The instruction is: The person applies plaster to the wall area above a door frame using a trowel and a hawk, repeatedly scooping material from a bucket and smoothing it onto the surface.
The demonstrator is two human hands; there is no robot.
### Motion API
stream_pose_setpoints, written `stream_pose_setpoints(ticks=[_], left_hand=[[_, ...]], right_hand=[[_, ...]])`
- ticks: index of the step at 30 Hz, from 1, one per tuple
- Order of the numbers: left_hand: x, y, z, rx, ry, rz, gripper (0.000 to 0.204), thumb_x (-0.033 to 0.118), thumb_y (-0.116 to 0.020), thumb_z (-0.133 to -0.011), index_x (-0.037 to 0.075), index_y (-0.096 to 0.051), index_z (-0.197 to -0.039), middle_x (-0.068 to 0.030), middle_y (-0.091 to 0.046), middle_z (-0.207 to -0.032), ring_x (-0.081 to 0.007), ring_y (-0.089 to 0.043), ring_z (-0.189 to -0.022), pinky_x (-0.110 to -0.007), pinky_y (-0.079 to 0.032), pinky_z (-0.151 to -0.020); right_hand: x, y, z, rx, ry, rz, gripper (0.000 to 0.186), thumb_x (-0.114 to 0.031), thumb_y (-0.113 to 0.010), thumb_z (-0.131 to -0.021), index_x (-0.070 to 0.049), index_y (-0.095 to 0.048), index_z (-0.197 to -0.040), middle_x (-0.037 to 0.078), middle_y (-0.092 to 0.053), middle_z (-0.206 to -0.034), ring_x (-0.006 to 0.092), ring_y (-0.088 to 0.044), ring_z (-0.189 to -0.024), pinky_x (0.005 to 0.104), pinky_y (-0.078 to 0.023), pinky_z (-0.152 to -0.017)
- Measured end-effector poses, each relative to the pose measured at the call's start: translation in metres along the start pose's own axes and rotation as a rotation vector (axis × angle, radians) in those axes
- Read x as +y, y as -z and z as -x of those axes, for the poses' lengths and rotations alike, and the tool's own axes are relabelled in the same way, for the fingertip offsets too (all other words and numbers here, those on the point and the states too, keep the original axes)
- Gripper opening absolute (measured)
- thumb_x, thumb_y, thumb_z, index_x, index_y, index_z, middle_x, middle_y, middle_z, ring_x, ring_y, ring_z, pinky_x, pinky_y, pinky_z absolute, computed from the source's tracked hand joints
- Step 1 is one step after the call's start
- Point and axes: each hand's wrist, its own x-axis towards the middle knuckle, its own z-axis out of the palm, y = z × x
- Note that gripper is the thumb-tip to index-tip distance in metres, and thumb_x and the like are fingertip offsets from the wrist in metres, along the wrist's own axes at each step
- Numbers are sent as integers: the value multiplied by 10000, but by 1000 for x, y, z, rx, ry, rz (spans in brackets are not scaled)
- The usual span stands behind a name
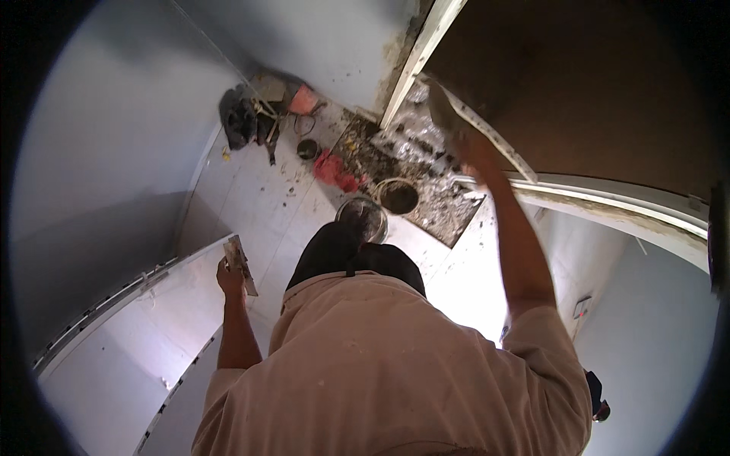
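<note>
My left hand point(230, 280) is closed around a plastering trowel point(240, 266), its flat, plaster-stained plate turned on edge beside a white panel. Out ahead on the right, my right hand point(475, 154) reaches up to the door frame point(494, 140). A flat grey-brown blade-like tool point(442, 108) extends from that hand, against or close to the white frame strip. The right fingers are blurred and partly hidden, so the tool's handle does not show.
Rubble-strewn mat point(449, 216) covers floor by the doorway. Near it are a round bucket point(363, 216), a round dark-filled container point(398, 197), a red cloth point(333, 171) and a small dark pot point(308, 149). A black bag point(238, 120) and red container point(303, 99) sit in the corner.
</note>
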Motion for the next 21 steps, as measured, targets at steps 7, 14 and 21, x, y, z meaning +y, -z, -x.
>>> stream_pose_setpoints(ticks=[7,14,21], left_hand=[[33,1,0,-9,19,-238,388,73,-636,-867,-48,-584,-1232,-159,-690,-1045,-242,-672,-915,-343,-530,-795],[19,-59,-76,-149,-100,-395,328,108,-582,-878,-63,-607,-1157,-174,-676,-1032,-261,-650,-951,-376,-506,-841],[64,-177,-187,-225,-549,-400,408,238,-618,-919,-46,-580,-1210,-195,-643,-1024,-331,-621,-842,-434,-498,-761]], right_hand=[[155,-244,350,-502,-1551,-686,370,-413,-657,-862,-58,-561,-816,93,-553,-586,214,-544,-480,416,-439,-438],[142,-215,435,-609,-1606,-899,232,-248,-629,-884,-54,-531,-805,95,-528,-636,240,-549,-510,425,-475,-464],[228,-277,477,-239,-1477,-890,310,-337,-567,-914,-153,-518,-669,40,-505,-578,218,-484,-492,454,-387,-460]])
